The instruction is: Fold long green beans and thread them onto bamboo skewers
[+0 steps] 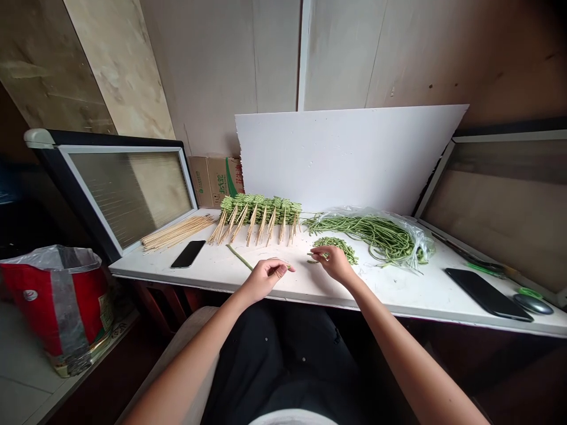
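thin green long bean (239,257) runs toward ten o'clock from the pinching left hand (266,278); right hand (332,264) pinches a short green bean piece (317,255).

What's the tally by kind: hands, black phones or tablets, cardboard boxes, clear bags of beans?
Hands: 2 (left hand, right hand)
Black devices: 2 (smartphone, larger phone or tablet)
Cardboard box: 1
Clear bag of long green beans: 1
Total: 6

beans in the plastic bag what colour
The long beans are mid green, best seen in the head view.
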`<state>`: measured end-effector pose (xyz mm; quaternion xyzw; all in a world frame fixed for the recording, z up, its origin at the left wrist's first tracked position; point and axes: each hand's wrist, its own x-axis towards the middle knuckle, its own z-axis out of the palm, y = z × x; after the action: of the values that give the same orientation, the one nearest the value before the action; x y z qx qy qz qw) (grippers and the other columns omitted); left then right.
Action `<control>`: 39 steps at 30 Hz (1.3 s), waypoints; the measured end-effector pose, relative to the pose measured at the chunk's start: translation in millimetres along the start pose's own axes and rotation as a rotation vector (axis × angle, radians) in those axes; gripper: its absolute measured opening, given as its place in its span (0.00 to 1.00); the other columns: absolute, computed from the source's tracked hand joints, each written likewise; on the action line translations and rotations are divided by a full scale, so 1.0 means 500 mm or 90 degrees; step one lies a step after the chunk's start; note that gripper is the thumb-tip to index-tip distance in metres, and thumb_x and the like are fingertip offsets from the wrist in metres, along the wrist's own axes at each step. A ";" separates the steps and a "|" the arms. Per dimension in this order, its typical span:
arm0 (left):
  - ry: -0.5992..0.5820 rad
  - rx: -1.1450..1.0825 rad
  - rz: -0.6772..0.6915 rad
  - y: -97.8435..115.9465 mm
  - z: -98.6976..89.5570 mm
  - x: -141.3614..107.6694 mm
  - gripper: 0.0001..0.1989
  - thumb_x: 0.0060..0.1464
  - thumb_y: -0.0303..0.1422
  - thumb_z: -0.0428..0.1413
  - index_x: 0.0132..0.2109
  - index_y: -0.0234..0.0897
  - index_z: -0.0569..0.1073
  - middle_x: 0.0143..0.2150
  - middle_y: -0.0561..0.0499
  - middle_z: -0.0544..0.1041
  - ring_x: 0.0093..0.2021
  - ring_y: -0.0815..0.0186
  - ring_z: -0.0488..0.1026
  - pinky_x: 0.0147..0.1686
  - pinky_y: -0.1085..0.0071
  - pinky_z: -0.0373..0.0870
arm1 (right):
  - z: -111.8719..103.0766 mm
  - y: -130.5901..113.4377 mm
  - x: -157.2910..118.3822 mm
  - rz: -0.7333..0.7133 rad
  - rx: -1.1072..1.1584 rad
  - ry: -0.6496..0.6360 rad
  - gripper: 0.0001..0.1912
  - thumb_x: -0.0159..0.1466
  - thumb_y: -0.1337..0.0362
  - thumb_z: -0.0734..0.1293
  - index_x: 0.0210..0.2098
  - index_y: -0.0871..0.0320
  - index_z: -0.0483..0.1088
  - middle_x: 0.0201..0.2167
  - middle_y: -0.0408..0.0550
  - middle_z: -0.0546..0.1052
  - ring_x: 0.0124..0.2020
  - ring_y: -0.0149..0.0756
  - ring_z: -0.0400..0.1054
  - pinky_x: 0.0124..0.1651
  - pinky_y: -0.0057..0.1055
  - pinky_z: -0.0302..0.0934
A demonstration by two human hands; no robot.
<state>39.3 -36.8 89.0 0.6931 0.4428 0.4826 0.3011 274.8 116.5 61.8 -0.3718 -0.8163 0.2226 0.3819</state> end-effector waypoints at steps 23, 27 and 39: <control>0.039 -0.050 -0.049 -0.040 0.024 -0.002 0.21 0.65 0.40 0.58 0.61 0.36 0.71 0.47 0.45 0.74 0.47 0.63 0.73 0.50 0.66 0.71 | -0.020 -0.118 -0.013 -0.006 0.217 -0.059 0.32 0.73 0.41 0.56 0.44 0.58 0.81 0.45 0.56 0.83 0.47 0.46 0.77 0.48 0.39 0.69; 0.075 -0.072 -0.044 -0.042 0.018 0.000 0.22 0.63 0.39 0.61 0.60 0.37 0.70 0.44 0.47 0.75 0.46 0.63 0.74 0.48 0.67 0.73 | -0.032 -0.144 -0.021 -0.067 0.070 -0.079 0.29 0.73 0.43 0.57 0.41 0.57 0.81 0.44 0.54 0.83 0.46 0.47 0.74 0.48 0.40 0.67; 0.071 -0.054 -0.059 -0.039 0.013 0.002 0.17 0.61 0.39 0.62 0.54 0.35 0.75 0.45 0.45 0.76 0.45 0.62 0.74 0.44 0.68 0.73 | -0.016 0.003 -0.019 0.037 -0.350 -0.152 0.06 0.66 0.65 0.70 0.37 0.57 0.82 0.32 0.55 0.82 0.47 0.52 0.70 0.39 0.34 0.58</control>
<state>39.4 -27.3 70.6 0.6305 0.4696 0.5246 0.3267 285.7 110.9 61.2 -0.4557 -0.8741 0.0467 0.1615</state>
